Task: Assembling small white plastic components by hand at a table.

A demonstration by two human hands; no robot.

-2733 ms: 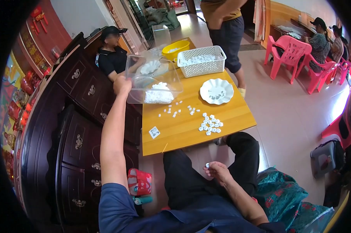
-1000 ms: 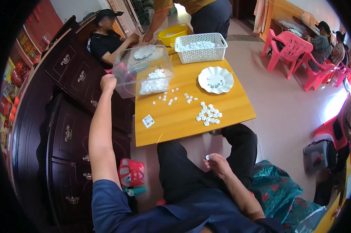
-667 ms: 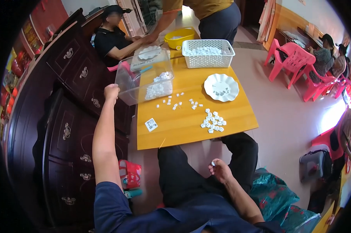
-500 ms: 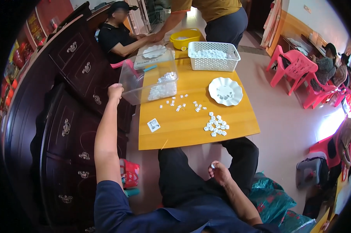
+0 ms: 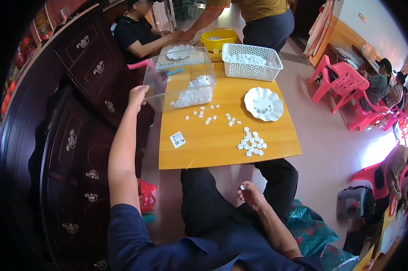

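Observation:
My left hand (image 5: 137,96) grips the near left edge of a clear plastic box (image 5: 181,79), which is tilted on the far left of the yellow-brown table (image 5: 213,151). Small white pieces (image 5: 192,92) lie piled inside the box. More white pieces are scattered just in front of it (image 5: 208,116), and a tighter cluster (image 5: 251,143) lies near the table's front right. My right hand (image 5: 249,195) rests above my lap, pinching one small white piece between its fingertips.
A white scalloped plate (image 5: 263,103), a white mesh basket (image 5: 250,61) of pieces and a yellow bowl (image 5: 219,39) stand farther back. A small card (image 5: 177,139) lies near the front left. Dark wooden cabinets (image 5: 77,135) line the left. Two people work at the far end. Pink chairs (image 5: 344,86) stand right.
My view has shifted while my left hand stays on the tilted box. The right hand remains at my lap with a white piece.

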